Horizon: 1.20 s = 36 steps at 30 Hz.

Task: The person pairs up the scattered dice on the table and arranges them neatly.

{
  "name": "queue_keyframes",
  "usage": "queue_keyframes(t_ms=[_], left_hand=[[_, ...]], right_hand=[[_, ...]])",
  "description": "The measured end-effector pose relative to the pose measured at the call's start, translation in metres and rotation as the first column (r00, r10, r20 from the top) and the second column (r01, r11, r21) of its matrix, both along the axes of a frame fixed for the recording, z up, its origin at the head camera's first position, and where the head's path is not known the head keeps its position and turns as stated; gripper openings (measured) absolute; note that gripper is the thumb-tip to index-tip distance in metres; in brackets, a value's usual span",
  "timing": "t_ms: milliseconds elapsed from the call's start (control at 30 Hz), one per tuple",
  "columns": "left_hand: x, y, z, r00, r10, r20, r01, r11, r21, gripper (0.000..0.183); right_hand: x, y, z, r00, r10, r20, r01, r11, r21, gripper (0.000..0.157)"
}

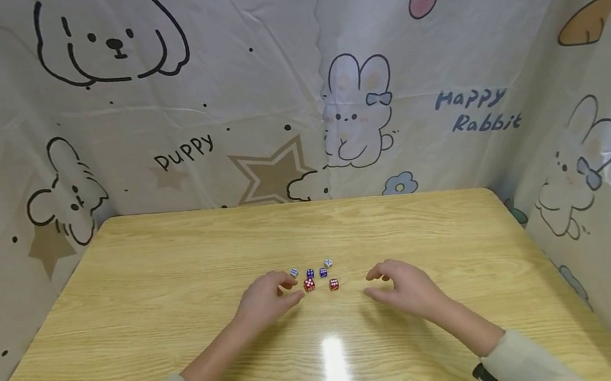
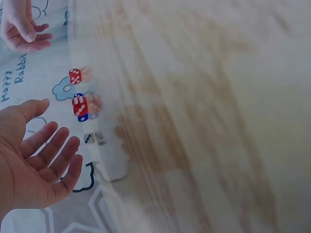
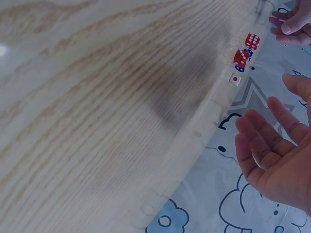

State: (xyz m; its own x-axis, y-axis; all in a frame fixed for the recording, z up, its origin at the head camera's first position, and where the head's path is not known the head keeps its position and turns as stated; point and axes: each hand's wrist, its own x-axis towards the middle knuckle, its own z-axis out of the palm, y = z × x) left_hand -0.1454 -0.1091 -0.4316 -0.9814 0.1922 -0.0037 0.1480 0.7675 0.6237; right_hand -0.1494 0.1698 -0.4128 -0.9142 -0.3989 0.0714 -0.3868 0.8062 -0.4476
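A small cluster of dice lies mid-table in the head view. Two are red, the left red die (image 1: 309, 285) and the right red die (image 1: 334, 284). Just behind them are two blue dice, a left one (image 1: 310, 274) and a right one (image 1: 323, 272). Two white dice, one at left (image 1: 294, 272) and one at right (image 1: 328, 263), lie at the back. My left hand (image 1: 269, 297) is beside the left red die, fingers loosely bent, palm bare in the left wrist view. Farther off on the right, my right hand (image 1: 402, 286) faces the dice, holding nothing, its fingers (image 3: 265, 141) relaxed and spread.
The wood-grain table (image 1: 178, 259) reaches back to a printed curtain (image 1: 249, 84) that also hangs along both sides. A bright light reflection (image 1: 337, 373) shows on the near part of the tabletop. Dark straps (image 1: 485, 376) show at the sleeve cuffs.
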Motion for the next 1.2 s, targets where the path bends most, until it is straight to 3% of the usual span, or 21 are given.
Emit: queue_keyframes(t_ms=[267, 600, 1200], left_hand=[[-0.003, 0.008, -0.005, 1.000, 0.007, 0.008, -0.007, 1.000, -0.010, 0.028], [-0.010, 0.015, -0.012, 0.999, 0.008, -0.034, -0.009, 1.000, -0.021, 0.027], [-0.016, 0.019, -0.015, 0.999, 0.036, 0.006, -0.036, 0.996, -0.078, 0.031]], right_hand=[[0.003, -0.003, -0.003, 1.000, 0.006, 0.021, -0.006, 1.000, -0.011, 0.025], [0.005, -0.009, -0.010, 0.999, 0.005, 0.041, -0.004, 1.000, -0.018, 0.024], [0.005, -0.016, -0.015, 0.999, 0.007, 0.038, -0.007, 1.000, -0.022, 0.020]])
